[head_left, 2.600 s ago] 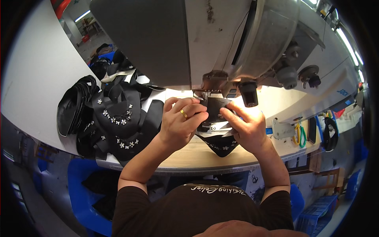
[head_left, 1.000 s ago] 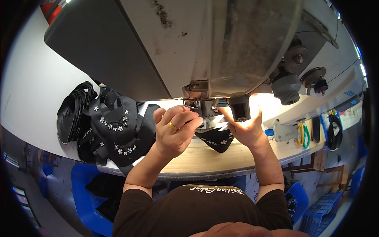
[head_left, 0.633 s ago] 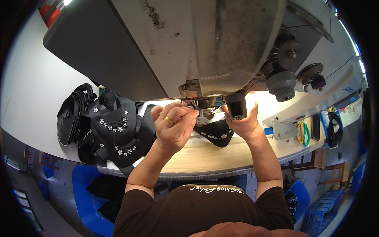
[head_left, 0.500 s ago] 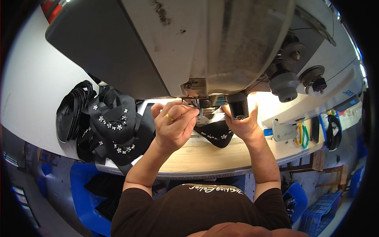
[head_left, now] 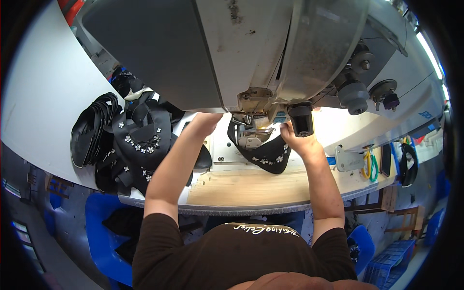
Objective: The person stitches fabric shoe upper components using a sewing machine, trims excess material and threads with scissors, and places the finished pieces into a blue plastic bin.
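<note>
A black shoe upper with small white flower ornaments lies curved under the presser foot of a sewing machine. My right hand is at its right edge, with thumb and fingers closed on the material; a dark cylinder on the machine covers part of this hand. My left hand reaches behind the machine head, so only the wrist end shows and its fingers are hidden. The lamp-lit needle area lies between my two hands.
Left of my left forearm are a pile of flowered black uppers and a stack of plain black pieces. At the right stand a metal plate, yellow-and-green-handled snips and a dark phone-like slab. A blue chair is at lower left.
My left hand has left the needle area and moved up and away behind the machine head. More of the upper shows now. My right hand stays at its right edge.
</note>
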A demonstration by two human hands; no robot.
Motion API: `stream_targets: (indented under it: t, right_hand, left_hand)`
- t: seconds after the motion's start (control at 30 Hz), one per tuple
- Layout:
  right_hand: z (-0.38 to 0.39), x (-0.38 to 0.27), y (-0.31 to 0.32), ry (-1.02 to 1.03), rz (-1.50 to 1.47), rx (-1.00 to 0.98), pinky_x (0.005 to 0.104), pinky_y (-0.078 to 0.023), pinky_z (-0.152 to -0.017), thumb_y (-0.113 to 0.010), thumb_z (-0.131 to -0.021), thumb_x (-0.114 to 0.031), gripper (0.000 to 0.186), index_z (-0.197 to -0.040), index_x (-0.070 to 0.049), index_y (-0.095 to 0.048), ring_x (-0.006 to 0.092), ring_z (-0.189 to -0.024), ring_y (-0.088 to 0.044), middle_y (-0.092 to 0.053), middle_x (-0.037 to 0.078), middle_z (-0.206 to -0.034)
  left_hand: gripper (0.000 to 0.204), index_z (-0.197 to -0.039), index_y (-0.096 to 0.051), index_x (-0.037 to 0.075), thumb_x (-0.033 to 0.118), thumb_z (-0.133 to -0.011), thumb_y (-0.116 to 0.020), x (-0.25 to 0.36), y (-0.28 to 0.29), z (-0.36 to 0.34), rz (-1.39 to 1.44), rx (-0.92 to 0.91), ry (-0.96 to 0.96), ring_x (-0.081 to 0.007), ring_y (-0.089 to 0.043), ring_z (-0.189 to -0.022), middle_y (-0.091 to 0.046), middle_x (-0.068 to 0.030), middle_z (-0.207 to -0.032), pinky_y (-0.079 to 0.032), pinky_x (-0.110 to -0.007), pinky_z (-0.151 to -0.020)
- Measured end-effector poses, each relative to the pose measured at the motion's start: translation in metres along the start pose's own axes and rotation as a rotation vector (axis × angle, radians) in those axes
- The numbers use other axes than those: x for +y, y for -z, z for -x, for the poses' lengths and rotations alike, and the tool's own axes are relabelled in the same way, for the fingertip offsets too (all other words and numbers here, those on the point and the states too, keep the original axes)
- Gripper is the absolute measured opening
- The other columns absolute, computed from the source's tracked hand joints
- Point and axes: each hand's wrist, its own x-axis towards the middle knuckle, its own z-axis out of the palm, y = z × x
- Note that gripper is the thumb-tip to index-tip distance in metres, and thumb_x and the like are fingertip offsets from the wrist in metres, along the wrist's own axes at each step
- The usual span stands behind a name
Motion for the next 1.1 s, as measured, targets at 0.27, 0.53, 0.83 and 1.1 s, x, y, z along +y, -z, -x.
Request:
stream_targets:
  t: [0.27, 0.53, 0.83, 1.1]
  right_hand:
    - [0.006, -0.011, 0.013, -0.309, -0.348, 0.058, 0.0358, -0.046, -0.050, -0.058, -0.064, -0.002, 0.003, -0.061, -0.001, -0.059, 0.0269, -0.051, -0.057, -0.054, 0.011, -0.055]
    - [-0.003, -0.067, 0.020, -0.133, -0.223, -0.032, 0.0323, -0.050, -0.052, -0.070, -0.074, -0.004, 0.036, -0.109, -0.006, -0.066, 0.0218, -0.060, -0.064, -0.068, 0.009, -0.084]
    - [-0.004, -0.071, 0.020, -0.121, -0.138, -0.039, 0.0307, -0.052, -0.053, -0.069, -0.073, -0.004, 0.040, -0.113, -0.007, -0.064, 0.0204, -0.061, -0.065, -0.068, 0.008, -0.085]
    - [-0.004, -0.070, 0.018, -0.158, -0.134, -0.061, 0.0308, -0.050, -0.049, -0.069, -0.075, -0.007, 0.044, -0.118, -0.009, -0.061, 0.0205, -0.055, -0.063, -0.066, 0.006, -0.077]
  left_hand:
    - [0.026, -0.109, -0.059, 0.003, 0.006, -0.085, -0.067, 0.045, -0.012, 0.042, 0.281, -0.213, 0.235, -0.0133, -0.063, -0.085, -0.064, -0.0072, -0.098, -0.052, -0.021, -0.064]
    - [0.014, -0.099, -0.065, -0.004, 0.000, -0.086, -0.063, 0.058, -0.027, 0.064, -0.230, -0.035, 0.034, -0.0103, -0.062, -0.082, -0.067, -0.0084, -0.094, -0.050, -0.023, -0.074]
    - [0.013, -0.099, -0.064, -0.003, 0.001, -0.088, -0.060, 0.061, -0.026, 0.066, -0.191, -0.057, 0.048, -0.0098, -0.060, -0.082, -0.067, -0.0068, -0.093, -0.049, -0.023, -0.074]
    - [0.013, -0.096, -0.067, 0.000, 0.009, -0.086, -0.067, 0.056, -0.016, 0.058, -0.154, -0.047, 0.031, -0.0083, -0.060, -0.075, -0.067, -0.0045, -0.087, -0.048, -0.022, -0.067]
